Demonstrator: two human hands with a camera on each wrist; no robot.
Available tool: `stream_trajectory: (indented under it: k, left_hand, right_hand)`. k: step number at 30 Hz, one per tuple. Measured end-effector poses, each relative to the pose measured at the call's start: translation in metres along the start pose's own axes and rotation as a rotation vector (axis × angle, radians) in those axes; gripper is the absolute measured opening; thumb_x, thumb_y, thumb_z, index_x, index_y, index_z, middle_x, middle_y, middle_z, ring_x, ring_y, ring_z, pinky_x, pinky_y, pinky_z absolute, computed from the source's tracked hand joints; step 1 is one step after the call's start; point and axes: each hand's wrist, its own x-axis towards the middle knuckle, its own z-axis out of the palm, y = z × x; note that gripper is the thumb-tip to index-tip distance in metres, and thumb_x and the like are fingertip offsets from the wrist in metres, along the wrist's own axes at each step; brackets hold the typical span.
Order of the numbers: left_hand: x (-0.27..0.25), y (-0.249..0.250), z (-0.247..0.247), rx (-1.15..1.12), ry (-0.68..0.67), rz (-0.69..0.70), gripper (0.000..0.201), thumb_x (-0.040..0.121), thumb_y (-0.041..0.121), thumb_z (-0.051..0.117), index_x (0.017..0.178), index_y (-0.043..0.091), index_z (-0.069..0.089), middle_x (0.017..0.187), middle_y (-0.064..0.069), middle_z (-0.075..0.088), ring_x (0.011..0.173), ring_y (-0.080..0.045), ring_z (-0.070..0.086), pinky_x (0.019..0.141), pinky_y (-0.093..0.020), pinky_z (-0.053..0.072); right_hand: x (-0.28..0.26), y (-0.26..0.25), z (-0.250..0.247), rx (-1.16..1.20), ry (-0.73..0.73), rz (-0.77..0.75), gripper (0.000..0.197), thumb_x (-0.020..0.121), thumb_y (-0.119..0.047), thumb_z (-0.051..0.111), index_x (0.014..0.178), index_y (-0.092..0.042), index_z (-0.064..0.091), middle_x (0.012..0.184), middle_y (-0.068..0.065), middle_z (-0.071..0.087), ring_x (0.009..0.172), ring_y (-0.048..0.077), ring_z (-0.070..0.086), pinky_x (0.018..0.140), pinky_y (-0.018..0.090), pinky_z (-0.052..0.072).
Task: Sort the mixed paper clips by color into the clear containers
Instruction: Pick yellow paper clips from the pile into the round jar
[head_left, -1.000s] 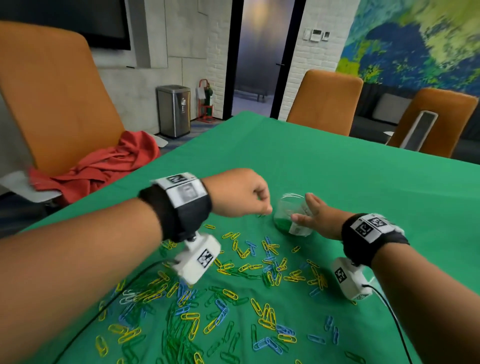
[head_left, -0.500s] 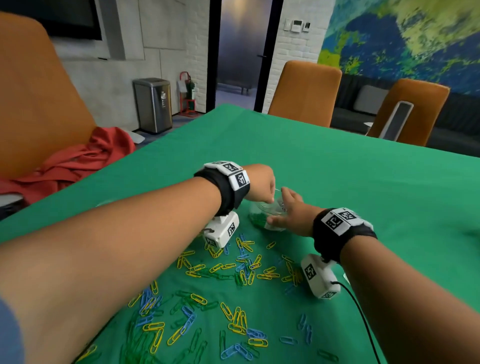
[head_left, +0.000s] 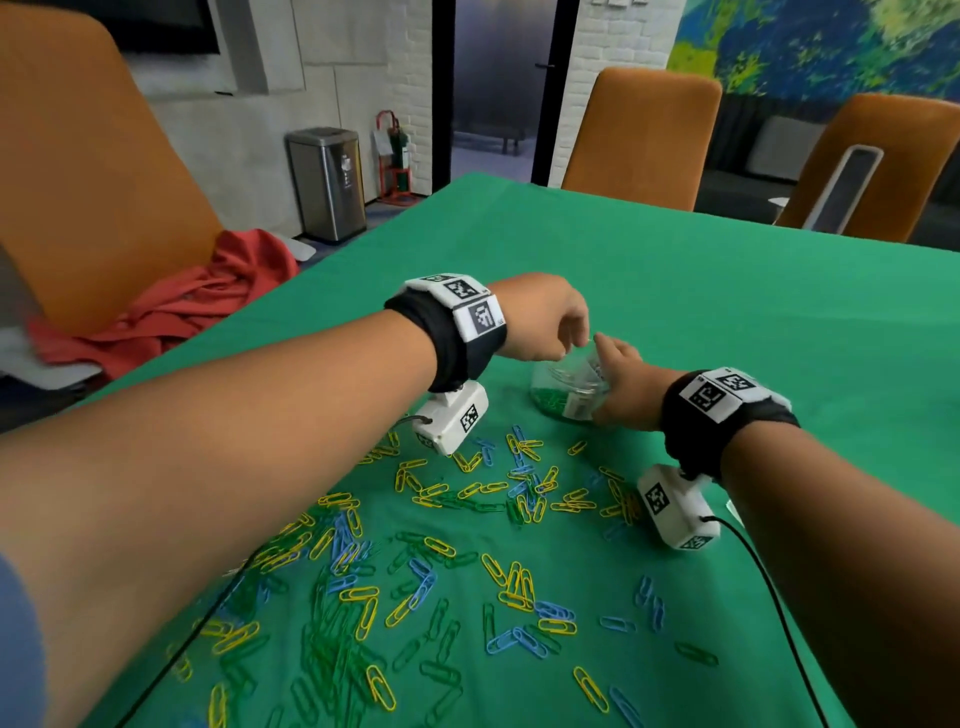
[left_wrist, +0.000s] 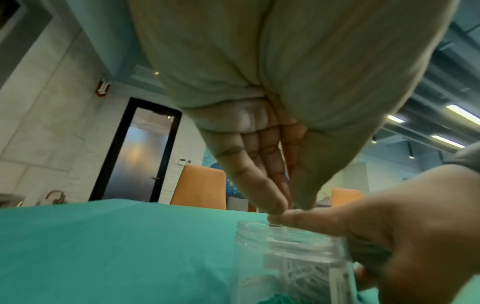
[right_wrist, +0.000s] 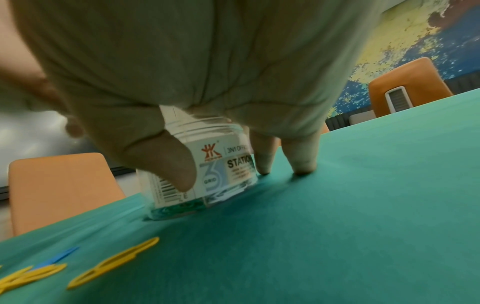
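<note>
Green tablecloth (head_left: 727, 322) (paper clips (head_left: 431, 545) scattered), orange chairs (head_left: 639, 135), steel bin (head_left: 327, 182).

Left hand (left_wrist: 262, 164) fingertips bunch over the clear container (left_wrist: 291, 265) mouth; any clip between them is indiscernible. The container's base is cut off by the frame edge.

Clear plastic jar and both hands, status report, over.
Right hand grips the clear plastic jar, upright on the green cloth. Left hand pinched above its mouth. Green paper clips inside. Nothing in the way.
</note>
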Motion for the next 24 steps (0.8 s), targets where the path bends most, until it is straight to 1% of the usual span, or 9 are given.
stream_trajectory:
  k: [2, 5, 8, 11, 14, 17, 20, 22, 24]
  left_hand:
    - [-0.019, 0.0, -0.003, 0.062, -0.031, 0.008, 0.015, 0.083, 0.015, 0.072, 0.096, 0.023, 0.073, 0.071, 0.019, 0.061, 0.067, 0.001, 0.057, 0.068, -0.019, 0.048]
    - [-0.057, 0.006, 0.007, 0.143, -0.254, 0.044, 0.007, 0.083, 0.025, 0.076, 0.09, 0.025, 0.074, 0.065, 0.021, 0.06, 0.058, 0.008, 0.052, 0.053, -0.008, 0.037]
    - [-0.091, 0.011, 0.025, 0.175, -0.407, 0.042, 0.01, 0.084, 0.029, 0.076, 0.093, 0.024, 0.075, 0.069, 0.018, 0.064, 0.059, 0.004, 0.055, 0.054, -0.011, 0.04]
    - [-0.108, 0.011, 0.037, 0.191, -0.383, -0.021, 0.02, 0.083, 0.031, 0.076, 0.101, 0.024, 0.074, 0.088, 0.012, 0.073, 0.076, -0.009, 0.063, 0.066, -0.021, 0.047]
    - [-0.115, 0.007, 0.041, 0.218, -0.331, -0.045, 0.016, 0.086, 0.023, 0.07, 0.101, 0.025, 0.073, 0.086, 0.012, 0.069, 0.074, -0.01, 0.057, 0.06, -0.021, 0.039]
    - [-0.121, 0.001, 0.044, 0.201, -0.297, -0.057, 0.017, 0.086, 0.016, 0.062, 0.097, 0.026, 0.07, 0.074, 0.017, 0.058, 0.07, -0.008, 0.054, 0.055, -0.018, 0.033]
    - [-0.126, -0.007, 0.048, 0.16, -0.267, -0.061, 0.015, 0.081, 0.015, 0.059, 0.09, 0.024, 0.068, 0.071, 0.015, 0.058, 0.067, -0.007, 0.054, 0.055, -0.02, 0.038]
    - [-0.127, -0.01, 0.047, 0.142, -0.231, -0.077, 0.011, 0.079, 0.018, 0.058, 0.084, 0.023, 0.066, 0.074, 0.011, 0.063, 0.07, -0.011, 0.058, 0.061, -0.025, 0.048]
    - [-0.128, -0.013, 0.042, 0.076, -0.168, -0.118, 0.008, 0.078, 0.018, 0.059, 0.08, 0.021, 0.065, 0.074, 0.009, 0.064, 0.07, -0.011, 0.059, 0.065, -0.027, 0.05]
  right_hand:
    - [0.0, 0.0, 0.0, 0.007, 0.001, 0.017, 0.112, 0.078, -0.02, 0.073, 0.154, -0.009, -0.008, 0.162, 0.011, -0.004, 0.146, 0.027, 0.021, 0.114, 0.03, 0.027]
    - [0.0, -0.001, 0.0, 0.039, -0.004, 0.023, 0.11, 0.079, -0.019, 0.072, 0.155, -0.01, -0.008, 0.163, 0.008, -0.004, 0.145, 0.027, 0.024, 0.112, 0.028, 0.029]
    - [-0.001, -0.004, -0.001, 0.009, 0.004, 0.015, 0.109, 0.079, -0.022, 0.073, 0.155, -0.01, -0.005, 0.162, 0.008, -0.002, 0.144, 0.03, 0.026, 0.113, 0.032, 0.03]
    - [-0.006, -0.01, -0.003, -0.075, -0.006, 0.014, 0.106, 0.079, -0.021, 0.072, 0.154, -0.008, -0.002, 0.162, 0.01, 0.0, 0.143, 0.032, 0.029, 0.113, 0.038, 0.033]
    - [-0.016, -0.016, -0.014, -0.171, 0.02, 0.024, 0.105, 0.078, -0.02, 0.07, 0.155, -0.012, -0.002, 0.163, 0.009, -0.004, 0.148, 0.03, 0.017, 0.116, 0.044, 0.028]
    - [-0.04, -0.029, -0.03, -0.178, 0.391, -0.134, 0.092, 0.069, -0.016, 0.067, 0.15, -0.022, 0.024, 0.157, 0.009, 0.016, 0.144, 0.032, 0.017, 0.115, 0.049, 0.026]
    - [-0.068, -0.053, -0.02, -0.155, 0.737, -0.354, 0.044, 0.066, -0.011, 0.06, 0.108, -0.023, 0.06, 0.115, 0.005, 0.053, 0.109, 0.029, 0.047, 0.091, 0.039, 0.042]
    - [-0.081, -0.066, -0.005, -0.103, 0.472, -0.434, 0.024, 0.075, -0.01, 0.057, 0.092, -0.025, 0.065, 0.093, -0.002, 0.06, 0.086, 0.022, 0.057, 0.077, 0.033, 0.049]
    - [-0.086, -0.074, 0.01, -0.16, 0.048, -0.372, 0.019, 0.082, -0.021, 0.064, 0.099, -0.027, 0.069, 0.092, -0.006, 0.066, 0.082, 0.018, 0.06, 0.078, 0.03, 0.052]
